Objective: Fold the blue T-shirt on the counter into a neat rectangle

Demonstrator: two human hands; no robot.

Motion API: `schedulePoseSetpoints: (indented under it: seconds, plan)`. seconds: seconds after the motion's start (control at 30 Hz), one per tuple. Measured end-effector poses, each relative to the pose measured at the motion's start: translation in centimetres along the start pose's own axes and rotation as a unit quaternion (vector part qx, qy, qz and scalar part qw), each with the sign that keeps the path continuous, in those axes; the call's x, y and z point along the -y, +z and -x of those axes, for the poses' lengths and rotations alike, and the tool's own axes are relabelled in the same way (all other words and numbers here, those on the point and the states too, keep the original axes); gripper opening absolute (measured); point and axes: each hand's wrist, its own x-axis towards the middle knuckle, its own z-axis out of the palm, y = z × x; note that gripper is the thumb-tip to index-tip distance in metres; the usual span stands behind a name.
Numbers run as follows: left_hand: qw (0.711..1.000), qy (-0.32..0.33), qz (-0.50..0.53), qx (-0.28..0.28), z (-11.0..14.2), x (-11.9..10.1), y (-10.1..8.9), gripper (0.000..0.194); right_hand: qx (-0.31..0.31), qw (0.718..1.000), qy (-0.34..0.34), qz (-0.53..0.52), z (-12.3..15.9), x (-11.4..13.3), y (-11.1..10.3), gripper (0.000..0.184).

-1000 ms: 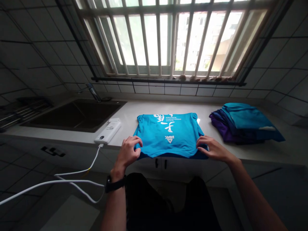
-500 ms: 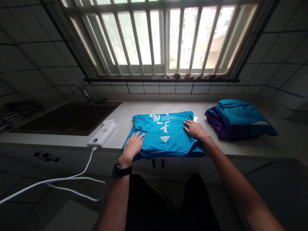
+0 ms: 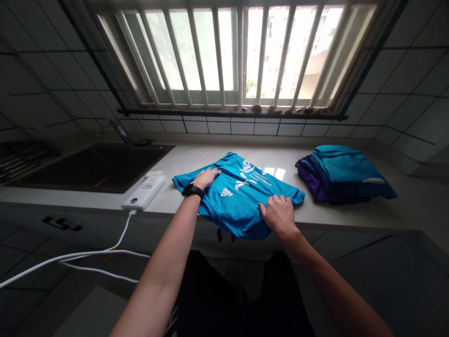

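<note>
Blue T-shirt (image 3: 233, 201) overhangs the counter's front edge (image 3: 351, 221).

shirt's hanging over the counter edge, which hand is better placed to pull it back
Right, probably: the right hand rests on the blue T-shirt right beside the part overhanging the white counter, while the left hand lies farther back, near the shirt's upper edge.

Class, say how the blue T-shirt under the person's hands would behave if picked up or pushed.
The blue T-shirt will probably hang floppy when lifted, since it creases where the right hand presses it. It looks light for its size, lying thin on the countertop. Pushed, it may slide fairly easily, as its sleeve lies loose on that smooth, glossy surface.
</note>
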Motion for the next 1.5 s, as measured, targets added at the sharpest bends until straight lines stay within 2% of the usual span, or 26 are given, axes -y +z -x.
schedulePoseSetpoints:
  seconds: [0.07,0.13,0.2,0.27,0.33,0.43,0.5,0.6,0.67,0.77,0.87,0.97,1.07,1.17,1.27,1.4,1.5]
  plan:
    - [0.999,0.004,-0.015,0.036,0.3,-1.3,-0.5,0.044,0.035,0.999,-0.023,-0.009,0.1,0.7,-1.3,0.058]
    - [0.997,-0.009,-0.04,0.065,1.5,-2.3,-0.7,0.047,0.065,0.996,-0.048,-0.024,-0.8,0.2,-2.5,0.062]
    - [0.993,-0.075,-0.059,0.075,3.3,-2.9,-0.3,0.049,0.065,0.995,-0.06,-0.045,-2.5,-1.4,-3.0,0.053]
    - [0.981,-0.167,-0.064,0.077,5.2,-2.9,0.6,0.063,0.06,0.995,-0.055,-0.052,-4.4,-3.4,-2.6,0.045]
    - [0.97,-0.224,-0.066,0.072,6.6,-2.2,1.5,0.07,0.085,0.994,-0.056,-0.049,-5.8,-5.0,-1.5,0.049]
    - [0.976,-0.194,-0.075,0.06,6.8,-0.4,2.3,0.062,0.117,0.99,-0.075,-0.037,-6.4,-5.9,0.3,0.048]
    - [0.978,-0.174,-0.088,0.075,5.8,0.7,2.3,0.06,0.098,0.993,-0.067,-0.018,-5.8,-5.6,1.0,0.046]
    - [0.975,-0.159,-0.101,0.119,3.5,1.8,1.6,0.061,0.064,0.997,-0.051,0.01,-4.5,-4.3,0.9,0.042]
    - [0.976,-0.14,-0.1,0.135,2.2,2.0,1.0,0.061,0.05,0.996,-0.065,0.016,-3.6,-3.4,0.6,0.041]
    - [0.98,-0.111,-0.098,0.133,1.8,1.6,0.2,0.058,0.053,0.995,-0.089,0.004,-2.4,-2.7,0.4,0.042]
    - [0.99,-0.06,-0.097,0.081,4.7,0.9,-0.1,0.05,0.062,0.989,-0.13,-0.046,-0.5,-3.4,0.5,0.048]
    - [0.999,0.022,-0.034,0.017,10.6,1.2,0.4,0.044,0.073,0.957,-0.253,-0.125,2.3,-5.4,1.1,0.062]
    - [0.997,0.075,0.003,-0.035,16.4,2.7,1.5,0.063,0.071,0.93,-0.329,-0.151,4.6,-7.4,2.5,0.089]
    - [0.987,0.144,-0.032,-0.062,19.8,4.7,2.9,0.088,0.012,0.938,-0.327,-0.11,5.2,-8.1,4.5,0.101]
    - [0.971,0.197,-0.098,-0.089,20.5,6.4,4.3,0.097,-0.075,0.945,-0.313,-0.053,4.7,-7.3,6.3,0.087]
    - [0.944,0.22,-0.157,-0.188,19.5,7.7,6.0,0.076,-0.16,0.938,-0.306,-0.021,4.3,-6.2,7.2,0.066]
    - [0.93,0.228,-0.167,-0.234,18.7,8.2,6.7,0.063,-0.187,0.931,-0.31,-0.045,4.4,-6.0,7.1,0.057]
